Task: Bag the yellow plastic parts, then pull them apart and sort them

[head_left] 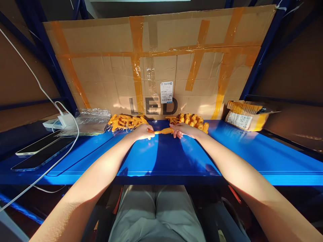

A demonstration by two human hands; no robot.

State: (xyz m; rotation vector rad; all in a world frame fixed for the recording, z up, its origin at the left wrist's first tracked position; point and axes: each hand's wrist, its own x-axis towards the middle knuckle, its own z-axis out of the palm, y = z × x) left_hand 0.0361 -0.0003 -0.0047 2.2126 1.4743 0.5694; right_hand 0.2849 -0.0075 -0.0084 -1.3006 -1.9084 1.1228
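Between my two hands, just above the blue shelf top, stretches an orange plastic piece point(165, 131) with a thin stem on the left and a thicker body on the right. My left hand point(143, 131) pinches its thin end. The thick end sits in the closed fingers of my right hand point(183, 130). Behind my left hand lies a heap of orange plastic parts point(127, 121). Several bottle-shaped orange pieces point(193, 119) stand grouped behind my right hand, which partly hides them. What the held piece is exactly, I cannot make out.
A taped cardboard sheet point(111, 70) marked LED rises behind the blue shelf point(239, 148). On the left are clear plastic wrap point(92, 121), two phones point(45, 153), a white charger point(67, 120) and its hanging cable point(75, 137). An open cardboard box point(246, 117) stands at right.
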